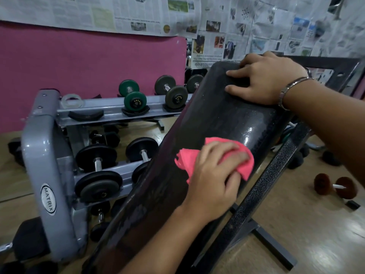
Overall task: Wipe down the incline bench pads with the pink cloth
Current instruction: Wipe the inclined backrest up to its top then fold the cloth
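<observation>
1. The left hand (213, 175) presses the cloth (184, 161) on the middle of the pad (217, 119). Its fingers lie together on top and the thumb pinches a fold below.
2. The right hand (266, 80) holds the top end of the pad, with fingers apart and some bent over the edge.
3. Near the cloth, at the right edge, the pad shines, so this part is probably wiped.
4. The upper part looks dull and speckled, and the lower part is also dull. I think both are left to do.
5. A seat pad is not in view, so the work seems about half done at most.
</observation>
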The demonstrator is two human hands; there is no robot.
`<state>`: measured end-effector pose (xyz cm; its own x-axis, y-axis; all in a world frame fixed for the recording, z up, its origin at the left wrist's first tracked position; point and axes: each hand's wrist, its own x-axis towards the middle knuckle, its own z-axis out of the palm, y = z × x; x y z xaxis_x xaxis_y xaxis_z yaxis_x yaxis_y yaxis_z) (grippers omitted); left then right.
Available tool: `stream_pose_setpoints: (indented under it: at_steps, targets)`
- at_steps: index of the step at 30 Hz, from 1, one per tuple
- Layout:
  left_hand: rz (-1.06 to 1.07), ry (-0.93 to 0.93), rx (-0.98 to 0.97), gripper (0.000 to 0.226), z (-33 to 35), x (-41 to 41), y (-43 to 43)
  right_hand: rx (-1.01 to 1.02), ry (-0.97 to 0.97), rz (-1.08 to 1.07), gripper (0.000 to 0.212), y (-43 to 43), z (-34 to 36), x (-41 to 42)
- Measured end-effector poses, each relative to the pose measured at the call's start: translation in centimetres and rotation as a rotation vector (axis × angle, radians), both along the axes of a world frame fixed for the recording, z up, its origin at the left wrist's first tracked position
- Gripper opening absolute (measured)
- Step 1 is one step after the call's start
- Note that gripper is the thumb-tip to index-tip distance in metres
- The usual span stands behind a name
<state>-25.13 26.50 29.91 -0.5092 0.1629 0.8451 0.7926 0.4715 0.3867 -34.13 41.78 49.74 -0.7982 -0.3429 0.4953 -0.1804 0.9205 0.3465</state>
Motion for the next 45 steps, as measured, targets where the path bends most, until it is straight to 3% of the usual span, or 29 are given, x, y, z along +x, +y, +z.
stream_pose_setpoints:
  at_steps: [3,7,13,20,26,31,35,41,45]
  targets:
    - [-0.024,0.040,-0.036,0.034,-1.2,-1.2,-2.4,0.001,0.001,0.007,0.065,-0.1,0.0,0.0]
    - [0.198,-0.180,0.262,0.031,-0.9,-5.2,-4.8,0.014,0.007,-0.001,0.065,0.0,0.1,0.0]
    - [0.222,-0.381,0.360,0.025,1.9,-12.2,-7.2,0.019,0.001,-0.005,0.066,-0.1,0.1,0.0]
    - [0.127,-0.162,0.205,0.029,0.4,-10.2,-7.4,0.023,0.019,-0.006,0.068,0.1,0.0,-0.4]
    - [0.154,-0.359,0.283,0.024,3.1,-13.2,-7.0,0.022,0.022,0.004,0.070,0.1,-0.1,-0.5]
    - [0.144,-0.214,0.203,0.032,0.7,-12.5,-7.8,0.025,0.027,0.006,0.070,0.2,-0.2,-0.6]
    - [0.118,-0.359,0.295,0.023,2.2,-13.8,-8.0,0.036,0.027,0.012,0.071,0.0,0.0,-0.5]
    - [0.099,-0.125,0.157,0.033,0.6,-11.0,-7.6,0.044,0.046,0.012,0.068,0.4,-0.1,-0.9]
    - [0.204,-0.276,0.245,0.030,2.1,-12.4,-7.2,0.051,0.042,0.009,0.069,0.1,0.1,-0.9]
